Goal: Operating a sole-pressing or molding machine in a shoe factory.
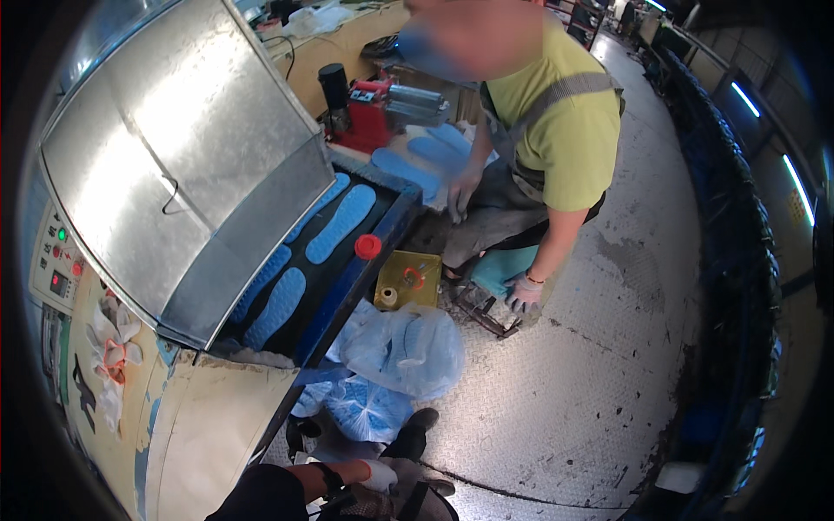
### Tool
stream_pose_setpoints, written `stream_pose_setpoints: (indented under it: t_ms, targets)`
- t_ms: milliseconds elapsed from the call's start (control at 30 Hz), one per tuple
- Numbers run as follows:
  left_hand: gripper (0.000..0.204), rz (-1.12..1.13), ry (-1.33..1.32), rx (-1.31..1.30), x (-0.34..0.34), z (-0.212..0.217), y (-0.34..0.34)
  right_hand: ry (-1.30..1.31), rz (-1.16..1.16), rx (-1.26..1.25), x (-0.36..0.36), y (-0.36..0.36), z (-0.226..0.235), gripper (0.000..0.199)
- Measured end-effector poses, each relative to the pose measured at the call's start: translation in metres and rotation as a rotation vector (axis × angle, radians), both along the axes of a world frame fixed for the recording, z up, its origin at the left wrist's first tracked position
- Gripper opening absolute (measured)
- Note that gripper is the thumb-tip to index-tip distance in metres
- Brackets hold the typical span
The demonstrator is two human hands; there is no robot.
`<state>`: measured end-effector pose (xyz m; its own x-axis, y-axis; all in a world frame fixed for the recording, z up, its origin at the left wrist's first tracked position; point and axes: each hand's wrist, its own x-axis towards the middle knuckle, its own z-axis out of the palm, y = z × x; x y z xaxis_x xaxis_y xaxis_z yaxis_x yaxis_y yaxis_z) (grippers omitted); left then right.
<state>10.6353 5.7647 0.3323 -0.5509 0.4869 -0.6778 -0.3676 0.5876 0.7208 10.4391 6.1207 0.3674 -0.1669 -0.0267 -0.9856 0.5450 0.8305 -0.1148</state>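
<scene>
My left hand (379, 476), in a white glove with a dark band at the wrist, is low in the picture, beside my leg and shoe (421, 421). Its fingers are turned away and blend into grey cloth, so whether it grips anything is hidden. My right hand does not show. Ahead of the left hand, clear plastic bags of blue insoles (369, 408) rest on the floor. More blue insoles (340, 224) lie in pairs on the black conveyor belt (300, 260), which comes out from under a metal hood (187, 104).
A co-worker in a yellow shirt (573, 130) sits low, one gloved hand (525, 293) by a stool frame. A red machine (365, 117), a red button (368, 247), a yellowish can (408, 276) and a control panel (56, 260) stand around. Metal plate flooring (556, 408) spreads right.
</scene>
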Motion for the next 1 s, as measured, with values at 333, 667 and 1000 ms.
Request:
stream_pose_setpoints:
  t_ms: [333, 667, 1000]
  targets:
    - [0.029, -0.136, 0.166, -0.085, -0.035, 0.029, -0.007, 0.013, -0.084, -0.02, 0.017, 0.044, -0.007, 0.056]
    - [0.036, -0.085, 0.011, -0.101, -0.015, 0.022, 0.046, -0.024, -0.137, 0.008, 0.036, 0.119, -0.054, 0.056]
    - [0.027, -0.208, -0.386, 0.352, 0.087, -0.051, 0.053, -0.014, -0.147, 0.027, -0.007, 0.195, -0.129, 0.057]
